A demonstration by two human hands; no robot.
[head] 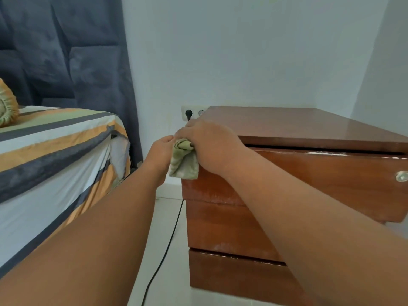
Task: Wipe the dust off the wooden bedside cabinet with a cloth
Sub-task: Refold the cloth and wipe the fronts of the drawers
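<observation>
The wooden bedside cabinet [298, 127] stands at the right, reddish brown with a glossy top and a drawer with a round knob [401, 176]. Pale dust marks show on its left side panel and along the drawer's top edge. A pale green cloth [184, 161] hangs at the cabinet's front left top corner. My right hand [212, 144] is closed over the cloth's upper part, pressing it against that corner. My left hand [160, 151] pinches the cloth's left edge just beside it.
A bed [55, 151] with a striped orange, grey and white sheet is at the left, against a dark padded headboard [66, 51]. A wall socket [192, 113] with a black plug sits behind the cabinet; its cable [170, 239] runs along the white floor between bed and cabinet.
</observation>
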